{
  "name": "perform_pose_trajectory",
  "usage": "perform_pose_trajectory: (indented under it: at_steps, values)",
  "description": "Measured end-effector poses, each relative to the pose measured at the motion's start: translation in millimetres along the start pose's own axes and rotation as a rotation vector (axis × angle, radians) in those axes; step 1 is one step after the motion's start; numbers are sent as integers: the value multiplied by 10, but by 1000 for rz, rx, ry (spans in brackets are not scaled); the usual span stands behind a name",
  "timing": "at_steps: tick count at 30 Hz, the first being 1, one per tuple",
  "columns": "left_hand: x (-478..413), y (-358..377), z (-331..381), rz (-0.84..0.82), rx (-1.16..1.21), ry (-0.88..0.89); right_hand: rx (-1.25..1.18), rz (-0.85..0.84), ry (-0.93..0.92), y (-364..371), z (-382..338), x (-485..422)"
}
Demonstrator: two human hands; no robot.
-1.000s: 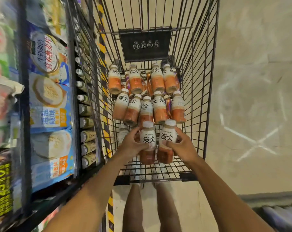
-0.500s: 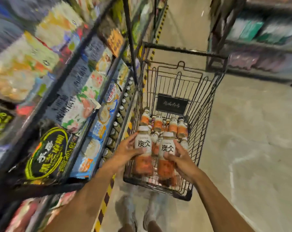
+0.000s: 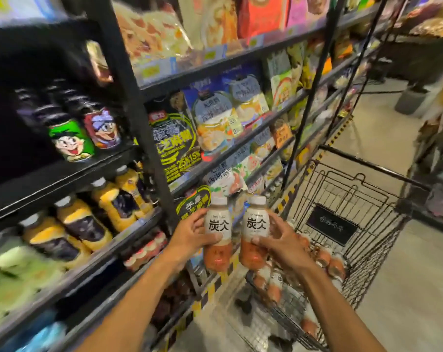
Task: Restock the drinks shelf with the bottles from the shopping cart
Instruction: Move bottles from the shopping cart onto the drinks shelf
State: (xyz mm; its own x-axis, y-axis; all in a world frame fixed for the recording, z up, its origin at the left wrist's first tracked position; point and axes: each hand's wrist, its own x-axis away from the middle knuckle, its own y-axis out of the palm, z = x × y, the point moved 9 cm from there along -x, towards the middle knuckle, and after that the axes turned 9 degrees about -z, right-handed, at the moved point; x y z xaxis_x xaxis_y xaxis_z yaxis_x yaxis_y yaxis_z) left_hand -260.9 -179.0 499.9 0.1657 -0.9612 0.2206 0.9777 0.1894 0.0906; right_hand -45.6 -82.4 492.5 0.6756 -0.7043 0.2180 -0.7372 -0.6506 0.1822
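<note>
Two small upright bottles with white caps and orange-brown drink are up in the air side by side, the left bottle (image 3: 218, 235) in the left hand (image 3: 189, 237), the right bottle (image 3: 255, 232) in the right hand (image 3: 284, 245), between the drinks shelf (image 3: 50, 180) on the left and the shopping cart (image 3: 367, 165) holding more bottles (image 3: 327, 260) on the right.

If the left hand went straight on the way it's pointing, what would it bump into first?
Probably the snack bags just beyond its bottle; the left hand points up that way, though depth is hard to judge.
</note>
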Motion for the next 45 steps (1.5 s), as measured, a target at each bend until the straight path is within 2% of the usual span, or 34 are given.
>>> perform_pose_trajectory:
  at_steps: [7,11,19,25,31,39,45]
  values:
    - [1933,-1136,394,283,16,124,85,-237,-103,1731,-285,251]
    - [2971,-1658,683,474,-61,228,156,-385,-223,2833,-541,422]
    - [4405,-2528,1307,725,-151,418,204,-642,-400,4745,-1019,631]
    - [4716,-3095,1781,789,-231,486,204,-762,-473,5725,-1380,523]
    - [4603,-3720,2052,854,-257,525,225,-800,-507,6244,-1590,41]
    - [4277,-4209,1963,939,-179,519,232,-870,-476,6636,-1497,-637]
    - [4312,-4446,1778,1042,-221,495,225,-922,-445,6871,-1300,-827]
